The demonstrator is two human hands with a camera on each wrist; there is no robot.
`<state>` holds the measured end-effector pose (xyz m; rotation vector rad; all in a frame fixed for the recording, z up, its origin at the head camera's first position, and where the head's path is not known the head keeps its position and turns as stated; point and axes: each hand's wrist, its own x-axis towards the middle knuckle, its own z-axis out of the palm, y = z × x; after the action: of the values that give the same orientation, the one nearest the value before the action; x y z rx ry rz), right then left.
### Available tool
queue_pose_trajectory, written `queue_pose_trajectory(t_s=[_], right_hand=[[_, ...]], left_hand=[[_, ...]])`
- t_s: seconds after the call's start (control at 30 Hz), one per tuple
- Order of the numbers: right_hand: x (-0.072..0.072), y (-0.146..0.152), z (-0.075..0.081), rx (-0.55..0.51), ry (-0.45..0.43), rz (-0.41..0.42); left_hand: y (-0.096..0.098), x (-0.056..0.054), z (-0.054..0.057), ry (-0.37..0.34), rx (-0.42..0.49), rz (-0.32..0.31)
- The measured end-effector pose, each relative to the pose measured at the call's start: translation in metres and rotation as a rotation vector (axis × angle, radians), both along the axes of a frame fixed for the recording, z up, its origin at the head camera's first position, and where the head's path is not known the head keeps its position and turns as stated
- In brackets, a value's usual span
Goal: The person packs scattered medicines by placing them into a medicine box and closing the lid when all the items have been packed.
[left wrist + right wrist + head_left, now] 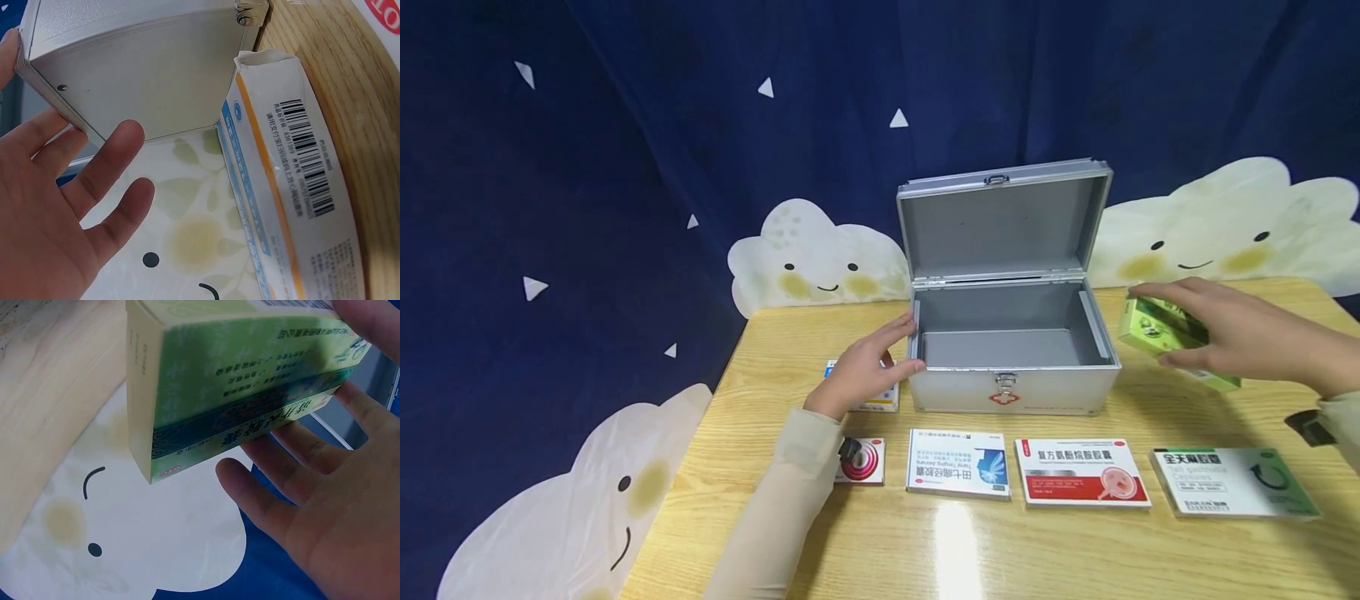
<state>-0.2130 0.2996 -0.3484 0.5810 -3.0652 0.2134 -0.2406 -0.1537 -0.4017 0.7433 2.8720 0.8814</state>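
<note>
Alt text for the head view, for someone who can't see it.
The right hand grips a green medicine box beside an open silver case on a wooden table; the left hand touches the case's left rim. Four more boxes lie in front, another box at left.

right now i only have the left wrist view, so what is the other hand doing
Observer: The right hand holds a lime-green box to the right of the silver case.
Operator: any marking on the front of that case
Observer: Yes, a red cross just below the clasp.
Operator: and what lies in the row in front of it, towards the right
Observer: A red-and-white box lies flat between a blue-and-white box and a green-and-white box.
</note>
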Motion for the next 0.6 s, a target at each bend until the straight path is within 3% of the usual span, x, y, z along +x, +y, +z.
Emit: queue_pose_trajectory(t_s=[0.3,0.6], right_hand=[[-0.001,-0.002,0.0,0.0,-0.011,0.003],[-0.003,-0.008,0.012,-0.022,0.035,0.046]], left_hand=[[0.0,0.0,0.002,-0.01,0.011,0.004],[0.0,0.0,0.002,-0.035,0.026,0.002]])
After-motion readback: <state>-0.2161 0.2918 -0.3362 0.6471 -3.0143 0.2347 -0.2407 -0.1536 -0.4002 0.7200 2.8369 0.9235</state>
